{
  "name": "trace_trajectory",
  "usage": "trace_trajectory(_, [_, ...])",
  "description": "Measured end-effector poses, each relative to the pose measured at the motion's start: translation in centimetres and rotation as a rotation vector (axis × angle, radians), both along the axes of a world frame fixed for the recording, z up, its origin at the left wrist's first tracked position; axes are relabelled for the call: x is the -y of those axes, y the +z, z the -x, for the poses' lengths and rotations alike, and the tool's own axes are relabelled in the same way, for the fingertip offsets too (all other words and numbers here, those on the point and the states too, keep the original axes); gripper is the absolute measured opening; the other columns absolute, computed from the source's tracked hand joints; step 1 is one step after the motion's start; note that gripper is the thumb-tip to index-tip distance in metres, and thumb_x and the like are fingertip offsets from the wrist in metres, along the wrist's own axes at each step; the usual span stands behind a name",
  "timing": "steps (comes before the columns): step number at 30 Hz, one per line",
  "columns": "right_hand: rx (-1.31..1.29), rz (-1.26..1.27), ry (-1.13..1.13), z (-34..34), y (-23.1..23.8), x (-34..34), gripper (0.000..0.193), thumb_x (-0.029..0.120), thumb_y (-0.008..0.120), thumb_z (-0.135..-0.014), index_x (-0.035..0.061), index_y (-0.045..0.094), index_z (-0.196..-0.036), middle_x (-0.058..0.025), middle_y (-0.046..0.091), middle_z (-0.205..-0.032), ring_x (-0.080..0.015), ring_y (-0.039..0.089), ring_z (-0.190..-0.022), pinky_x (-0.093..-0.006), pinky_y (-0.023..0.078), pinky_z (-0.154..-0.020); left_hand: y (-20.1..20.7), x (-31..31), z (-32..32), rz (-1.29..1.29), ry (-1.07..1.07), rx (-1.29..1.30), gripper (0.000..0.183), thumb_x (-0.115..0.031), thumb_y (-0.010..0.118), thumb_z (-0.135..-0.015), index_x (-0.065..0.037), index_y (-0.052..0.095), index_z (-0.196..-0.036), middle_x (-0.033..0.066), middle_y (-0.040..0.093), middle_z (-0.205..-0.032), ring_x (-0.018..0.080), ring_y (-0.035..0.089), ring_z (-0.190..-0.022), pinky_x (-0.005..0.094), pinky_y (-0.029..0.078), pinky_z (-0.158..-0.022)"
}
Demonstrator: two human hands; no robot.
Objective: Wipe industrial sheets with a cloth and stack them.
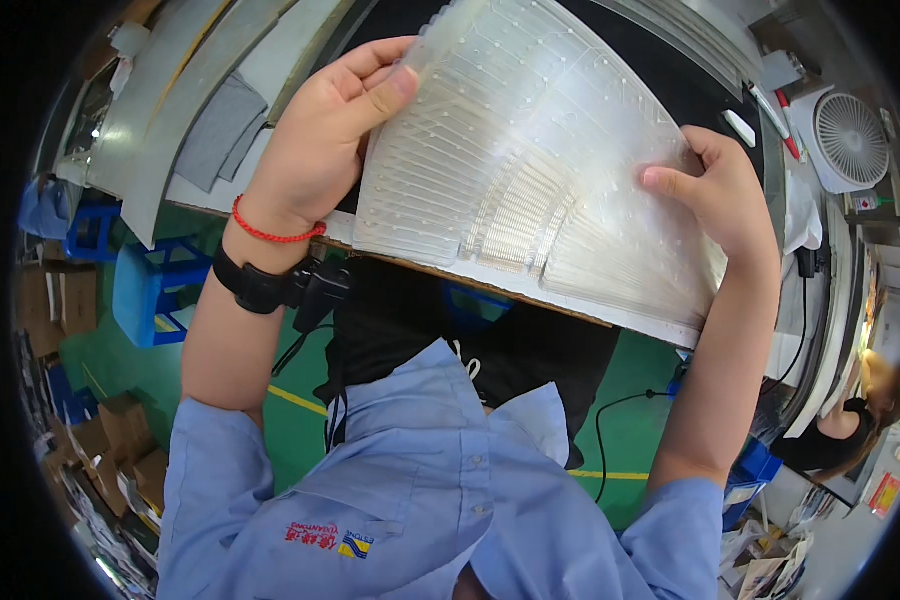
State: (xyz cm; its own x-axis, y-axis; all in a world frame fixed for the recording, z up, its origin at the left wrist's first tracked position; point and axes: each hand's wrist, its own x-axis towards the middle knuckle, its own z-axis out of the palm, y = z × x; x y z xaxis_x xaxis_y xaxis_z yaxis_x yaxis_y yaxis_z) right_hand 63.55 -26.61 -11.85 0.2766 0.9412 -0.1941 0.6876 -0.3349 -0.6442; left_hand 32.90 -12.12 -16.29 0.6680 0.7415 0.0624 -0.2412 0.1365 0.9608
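Observation:
A stack of clear plastic film sheets [530, 130] printed with silvery traces and dots is held up between my two hands, above the front edge of the worktable. My left hand [355, 110] pinches its left edge, thumb on top and fingers behind. At the right edge, my right hand [705, 195] grips the stack the same way, its thumb lying on the upper face. Along the lower side the sheets fan slightly, so several layered edges show. Most fingers of both hands are hidden behind the film.
A grey cloth [220, 130] lies at the left of the table. To the right are a white fan [850, 140], a red marker [790, 135] and a white cable. A blue stool [155, 290] stands on the green floor by stacked cartons [120, 440]. Another person [845, 430] sits at far right.

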Motion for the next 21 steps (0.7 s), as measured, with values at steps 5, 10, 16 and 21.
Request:
trace_trajectory(5, [-0.085, -0.082, -0.088, 0.35, -0.17, 0.30, 0.026, 0.016, 0.084, -0.069, 0.0010, 0.070, -0.085, -0.0024, 0.064, -0.068, -0.0096, 0.055, -0.061, -0.0256, 0.042, -0.058, 0.19, -0.32, 0.73, 0.056, -0.107, -0.036, 0.042, -0.011, 0.052, -0.100, 0.004, 0.044, -0.140, 0.0116, 0.062, -0.125, 0.0152, 0.062, -0.110, 0.0272, 0.050, -0.096])
trace_trajectory(10, [-0.067, -0.088, -0.122, 0.51, -0.01, 0.37, 0.027, 0.016, 0.084, -0.069, 0.0007, 0.071, -0.086, -0.0027, 0.064, -0.069, -0.0098, 0.056, -0.061, -0.0257, 0.042, -0.059, -0.11, -0.54, 0.77, 0.036, -0.099, -0.096, 0.043, -0.013, 0.052, -0.100, 0.005, 0.045, -0.139, 0.0125, 0.061, -0.128, 0.0155, 0.061, -0.114, 0.0279, 0.049, -0.098])
trace_trajectory(16, [-0.099, -0.108, -0.082, 0.39, -0.18, 0.41, 0.027, 0.016, 0.084, -0.068, 0.0005, 0.070, -0.085, -0.0023, 0.064, -0.069, -0.0095, 0.055, -0.061, -0.0255, 0.043, -0.060, -0.13, -0.54, 0.60, 0.080, -0.116, -0.047, 0.039, -0.011, 0.050, -0.101, 0.005, 0.047, -0.137, 0.0121, 0.063, -0.124, 0.0153, 0.062, -0.111, 0.0284, 0.050, -0.097])
trace_trajectory(21, [-0.072, -0.067, -0.078, 0.42, 0.05, 0.29, 0.027, 0.016, 0.085, -0.068, 0.0000, 0.070, -0.084, -0.0017, 0.062, -0.067, -0.0091, 0.055, -0.061, -0.0252, 0.042, -0.060, 0.02, -0.33, 0.44, 0.077, -0.089, -0.063, 0.038, -0.013, 0.051, -0.101, 0.004, 0.048, -0.136, 0.0109, 0.063, -0.121, 0.0141, 0.063, -0.109, 0.0276, 0.051, -0.096])
